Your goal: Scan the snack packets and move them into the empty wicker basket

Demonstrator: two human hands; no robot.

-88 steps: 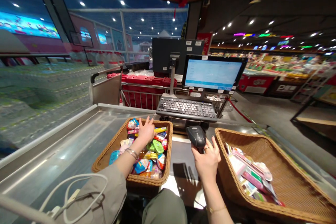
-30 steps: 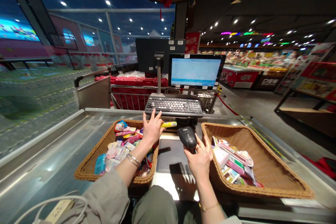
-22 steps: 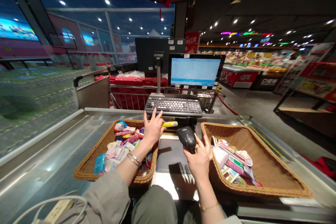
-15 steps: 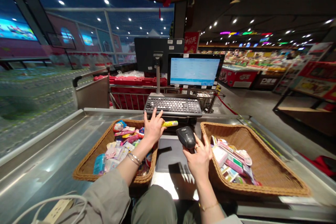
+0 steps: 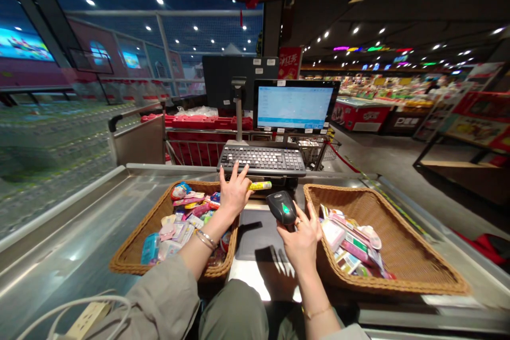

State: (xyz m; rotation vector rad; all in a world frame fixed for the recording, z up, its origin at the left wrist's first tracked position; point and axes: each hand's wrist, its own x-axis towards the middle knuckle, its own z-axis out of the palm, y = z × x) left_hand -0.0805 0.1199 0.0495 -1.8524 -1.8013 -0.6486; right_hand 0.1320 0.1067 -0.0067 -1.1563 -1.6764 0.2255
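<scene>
Left hand (image 5: 235, 196) is held open, fingers spread, above the far right corner of the left wicker basket (image 5: 137, 228). Thumb tip is touching a yellow stick-shaped packet (image 5: 260, 186), which is level with the basket's far rim and just short of the keyboard (image 5: 261, 159). Whether the packet is gripped cannot be told. Two thin bracelets (image 5: 206, 239) are worn on the left wrist.

Right hand (image 5: 302, 241) is closed around a black handheld barcode scanner (image 5: 282, 208), head tilted to the far left, green mark lit. Scanner is held above the dark scan plate (image 5: 255, 236), which lies between the baskets.

Mixed small packets (image 5: 179, 223) are heaped in the left basket. More packets (image 5: 350, 247) are piled at the near left of the right wicker basket (image 5: 398, 234).

Both baskets are seated on a steel checkout counter (image 5: 59, 218). A POS monitor (image 5: 295, 108) is mounted beyond the keyboard. A white cable (image 5: 79, 311) is lying at near left.
</scene>
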